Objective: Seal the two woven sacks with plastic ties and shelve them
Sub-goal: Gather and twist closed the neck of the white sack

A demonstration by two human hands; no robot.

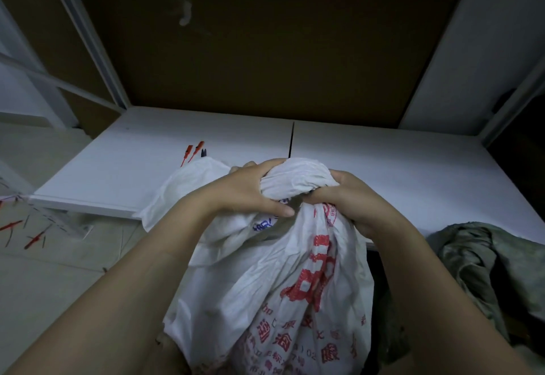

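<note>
**Near centre.** White woven sack (295, 286) with red printing, set upright just in front of the white shelf board (383, 162). Mouth bunched into a twisted neck (295, 179) and clamped from both sides.

**Grip.** Left hand (250, 188) wrapped round the neck from the left, fingers curled over the top of the bunch and thumb laid across the front. Right hand (351, 200) gripping from the right, fingers closed tight into the fabric just under the bunch.

**Contents.** Bulged below the neck. Hidden throughout by the gathered fabric, so could not tell what lay inside.

**Behind and to the left.** Second white sack (188, 188), slumped over the front edge of the shelf board and touching the first. Partly covered by the left forearm, with blue printing showing near the left thumb. Could not tell whether its mouth was shut, nor what it held.

**On the shelf board.** Two red plastic ties (193, 151), side by side just beyond the second sack, well apart from both hands.

**Surroundings.** More red ties (35, 237) scattered on the floor (59, 286) at far left. Crumpled grey-green cloth (486, 262) at right, near the board's front edge, apart from the printed sack. Brown cardboard panel (265, 50) backing the shelf.
</note>
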